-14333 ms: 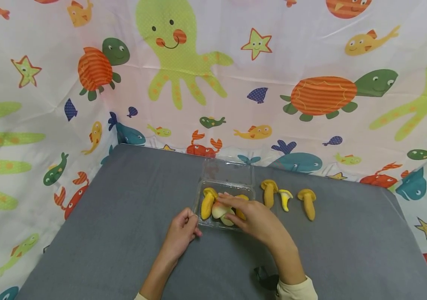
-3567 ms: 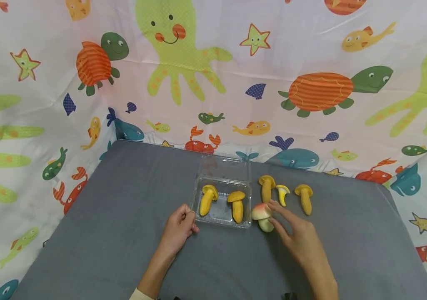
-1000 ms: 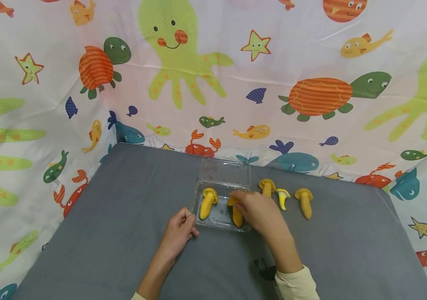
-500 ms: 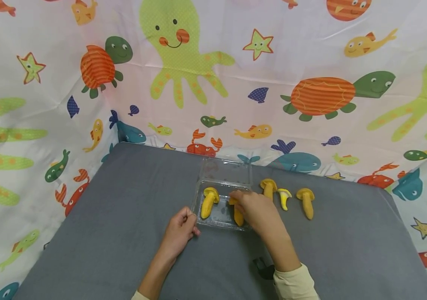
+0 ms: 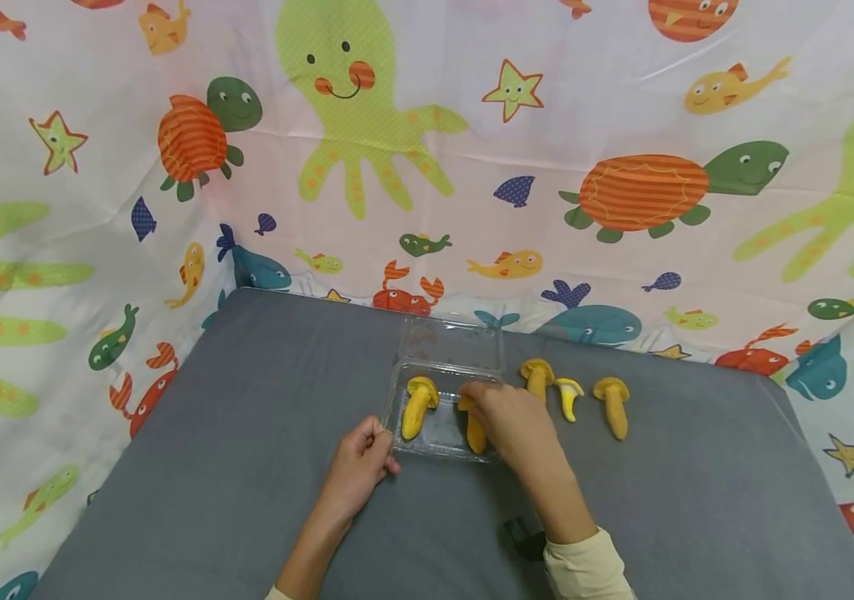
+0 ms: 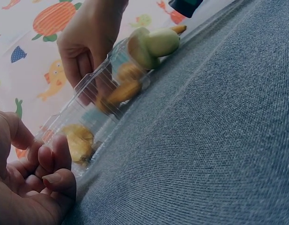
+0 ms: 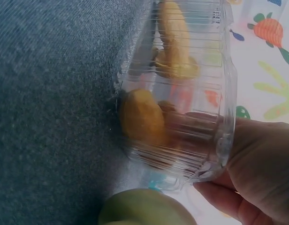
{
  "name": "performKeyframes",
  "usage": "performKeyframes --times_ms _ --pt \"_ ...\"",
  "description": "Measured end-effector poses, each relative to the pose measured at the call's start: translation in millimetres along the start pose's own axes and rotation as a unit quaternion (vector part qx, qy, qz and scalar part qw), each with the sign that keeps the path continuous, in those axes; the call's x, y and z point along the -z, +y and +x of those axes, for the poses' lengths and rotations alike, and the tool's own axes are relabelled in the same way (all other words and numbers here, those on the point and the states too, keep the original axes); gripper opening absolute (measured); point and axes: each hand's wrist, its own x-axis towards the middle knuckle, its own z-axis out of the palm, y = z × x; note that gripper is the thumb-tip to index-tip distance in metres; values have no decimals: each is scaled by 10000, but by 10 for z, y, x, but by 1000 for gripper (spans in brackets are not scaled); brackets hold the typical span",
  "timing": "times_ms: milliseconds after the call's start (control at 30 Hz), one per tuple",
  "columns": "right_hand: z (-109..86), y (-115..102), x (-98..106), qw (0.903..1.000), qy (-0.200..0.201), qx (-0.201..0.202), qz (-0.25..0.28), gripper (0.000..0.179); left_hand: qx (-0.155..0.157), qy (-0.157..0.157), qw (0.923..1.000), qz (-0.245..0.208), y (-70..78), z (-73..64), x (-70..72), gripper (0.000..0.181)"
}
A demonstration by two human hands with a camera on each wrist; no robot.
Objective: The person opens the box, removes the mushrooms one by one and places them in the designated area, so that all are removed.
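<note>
A clear plastic clamshell container (image 5: 441,454) lies on the grey cloth with its lid folded back. My left hand (image 5: 357,461) pinches its near left corner between thumb and curled fingers. Inside, a yellow toy mushroom (image 5: 417,408) lies at the left. My right hand (image 5: 512,421) reaches into the right half, its fingers around the cap of a second yellow mushroom (image 5: 476,435); the hand partly covers it. A pale green-stemmed mushroom (image 6: 161,43) lies just outside the container's right end, in the left wrist view; the right hand hides it from the head view.
Right of the container lie a brownish-yellow mushroom (image 5: 537,377), a small curved yellow one (image 5: 569,398) and another brownish-yellow one (image 5: 612,407). The transparent lid (image 5: 452,343) lies toward the back. A patterned sea-animal curtain (image 5: 427,167) hangs behind the grey-covered table (image 5: 277,375).
The red-and-cream mushroom was lifted from the container and set down to its right. My right hand then moved back left to the right-hand yellow mushroom. Over the last second almost nothing moved.
</note>
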Motion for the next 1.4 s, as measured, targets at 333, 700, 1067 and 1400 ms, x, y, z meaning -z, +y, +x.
performKeyframes --times_ms 333,700,1067,1400 --pt "-1 -18 -5 9999 44 70 124 18 -45 8 10000 -55 -13 10 0 20" --pt "-19 -45 -49 9999 -116 49 105 17 21 73 10000 15 -18 3 1 19" --pt "-10 -73 -10 9991 -406 108 -108 27 3 60 10000 -44 -12 5 3 19" --pt "-17 -94 11 9983 -526 135 -199 36 4 19 9999 -102 -17 -5 6 19"
